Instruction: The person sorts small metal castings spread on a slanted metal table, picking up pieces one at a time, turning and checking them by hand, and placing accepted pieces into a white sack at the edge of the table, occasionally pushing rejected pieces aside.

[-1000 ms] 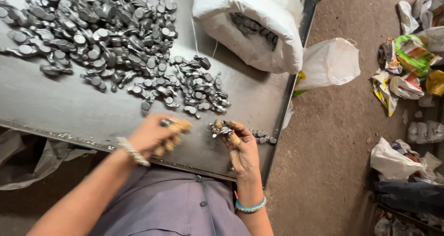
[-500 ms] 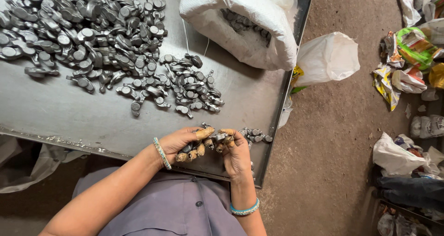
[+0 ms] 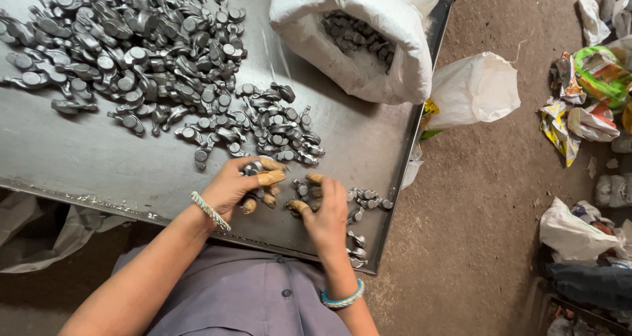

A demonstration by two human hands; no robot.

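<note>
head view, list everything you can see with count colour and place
small grey forged metal parts: too many to count, dark grey, heaped on the tray's upper left, thinning toward the hands
flat grey sheet-metal tray: one, grey, fills the left and middle
white woven sack: one, white, open on the tray's far right, more grey parts inside
white plastic bag: one, white, on the brown dirt floor beside the tray
crumpled wrappers and bags: several, mixed colours, right edge
left hand: bracelet at wrist, fingers in tan covers, closed on grey parts
right hand: blue bracelet at wrist, fingers on small parts near the tray's edge
</note>
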